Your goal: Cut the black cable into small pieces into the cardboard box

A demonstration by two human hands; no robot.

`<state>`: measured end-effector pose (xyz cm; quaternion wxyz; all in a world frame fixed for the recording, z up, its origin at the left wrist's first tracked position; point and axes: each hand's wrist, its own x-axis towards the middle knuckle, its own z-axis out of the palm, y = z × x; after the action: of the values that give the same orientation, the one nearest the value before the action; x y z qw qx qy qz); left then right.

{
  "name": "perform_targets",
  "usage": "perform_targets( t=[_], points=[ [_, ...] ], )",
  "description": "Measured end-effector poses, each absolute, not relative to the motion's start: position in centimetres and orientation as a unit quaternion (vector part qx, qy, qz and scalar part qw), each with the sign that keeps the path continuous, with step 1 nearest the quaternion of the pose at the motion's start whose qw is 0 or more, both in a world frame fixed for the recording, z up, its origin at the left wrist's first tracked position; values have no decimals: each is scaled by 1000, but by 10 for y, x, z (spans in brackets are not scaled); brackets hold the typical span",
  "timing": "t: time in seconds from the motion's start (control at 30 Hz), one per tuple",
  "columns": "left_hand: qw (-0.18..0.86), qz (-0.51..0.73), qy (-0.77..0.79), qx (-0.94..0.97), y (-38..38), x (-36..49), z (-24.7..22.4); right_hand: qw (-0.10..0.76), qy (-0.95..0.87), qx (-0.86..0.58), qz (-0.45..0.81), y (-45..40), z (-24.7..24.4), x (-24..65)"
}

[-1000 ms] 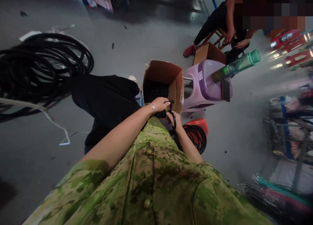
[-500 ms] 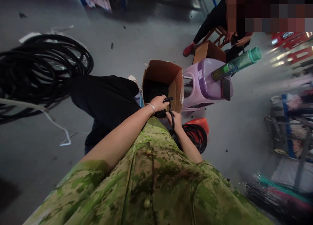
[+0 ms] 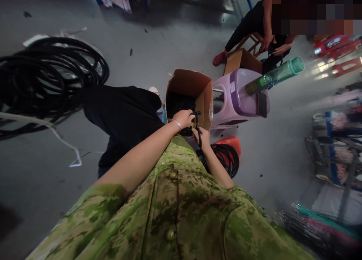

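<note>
An open cardboard box with many small black pieces inside stands in front of me. Over its near edge, my left hand, with a bracelet at the wrist, is closed on one end of a black T-shaped piece. My right hand has its fingers wrapped round the curved black tube that hangs from this piece. The exact joint between the parts is too small to make out.
Right of the box is a purple stool bearing a green bottle and a dark phone-like object. Black hose coils lie left; a smaller coil lies near a red bag. A person sits beyond.
The whole view has shifted slightly. My hands keep nearly the same grip on the black piece and tube.
</note>
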<state>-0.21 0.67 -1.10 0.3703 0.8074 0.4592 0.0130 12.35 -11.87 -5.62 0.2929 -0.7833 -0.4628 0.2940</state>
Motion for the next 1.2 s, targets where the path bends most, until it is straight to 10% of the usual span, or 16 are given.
perform_targets(
  t=[1.2],
  points=[
    [374, 17, 401, 836, 5, -4, -5, 303, -464, -752, 356, -123, -51, 132]
  ],
)
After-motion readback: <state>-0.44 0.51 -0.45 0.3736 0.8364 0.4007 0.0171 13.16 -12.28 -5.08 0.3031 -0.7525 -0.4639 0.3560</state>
